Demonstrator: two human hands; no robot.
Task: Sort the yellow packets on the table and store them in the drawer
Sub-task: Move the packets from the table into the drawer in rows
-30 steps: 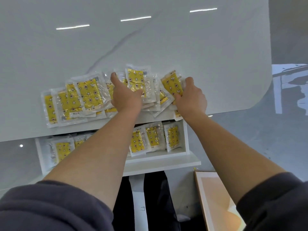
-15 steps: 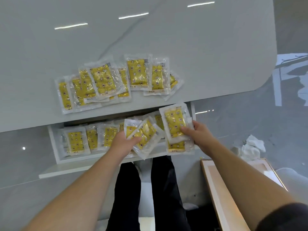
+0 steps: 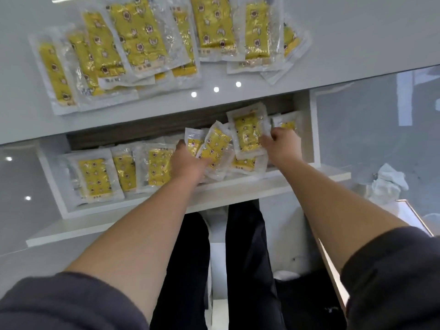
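Both hands are down in the open drawer (image 3: 313,139), which stands pulled out under the front edge of the white surface (image 3: 357,32). The left hand (image 3: 188,161) grips a tilted packet (image 3: 215,146) near the middle of the drawer, and a second packet (image 3: 193,142) overlaps just behind it. Its fingers curl in beneath the plastic and are mostly hidden, so the packet's lower left corner lies in the hand while the rest fans up and to the right.

The right hand (image 3: 284,146) pinches an upright packet (image 3: 247,134) by its right edge. The fingers (image 3: 267,140) are clenched on the clear border, and the yellow part lies just left of them. The two held packets meet at their edges, and more packets lie flat under them.

At the drawer's left end a row of stored packets (image 3: 95,179) lies overlapping, just beside the left hand and well apart from the right. On the surface above, a loose pile of yellow packets (image 3: 140,44) is spread near the front edge. Below the drawer are the person's dark trousers (image 3: 247,258), and a crumpled white cloth or paper (image 3: 387,184) lies on the floor to the right.
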